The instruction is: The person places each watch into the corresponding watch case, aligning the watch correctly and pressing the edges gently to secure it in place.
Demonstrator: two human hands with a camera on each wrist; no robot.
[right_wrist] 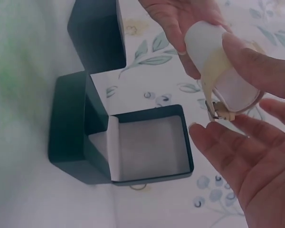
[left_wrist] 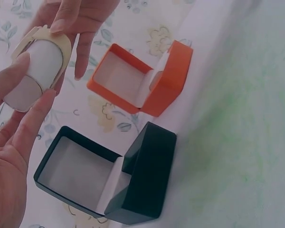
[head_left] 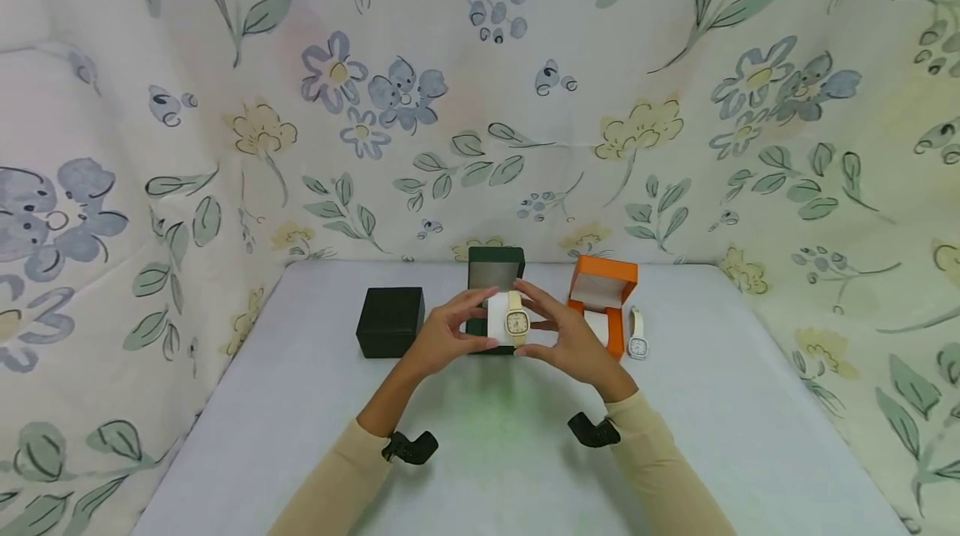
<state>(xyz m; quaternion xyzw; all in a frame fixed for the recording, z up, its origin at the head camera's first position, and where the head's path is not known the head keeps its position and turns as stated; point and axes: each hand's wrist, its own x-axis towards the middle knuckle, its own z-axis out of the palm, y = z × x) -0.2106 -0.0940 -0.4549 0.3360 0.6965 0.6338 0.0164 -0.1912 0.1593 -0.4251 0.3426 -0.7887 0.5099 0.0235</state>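
Above the table, both hands hold up a white watch cushion with a cream-strapped wristwatch round it. My left hand grips the cushion's bare end between thumb and fingers. On the other side, my right hand holds the watch end, its thumb on the cream strap in the right wrist view. The strap's buckle hangs at the cushion's edge there, close to the right fingertips. Directly behind the hands stands a dark green box with its lid up; its lower part is partly hidden.
A closed dark box sits left of the green one. To the right is an orange box, lid raised, with a white insert. Beside it lies a white-strapped watch. Floral cloth hangs behind the white table.
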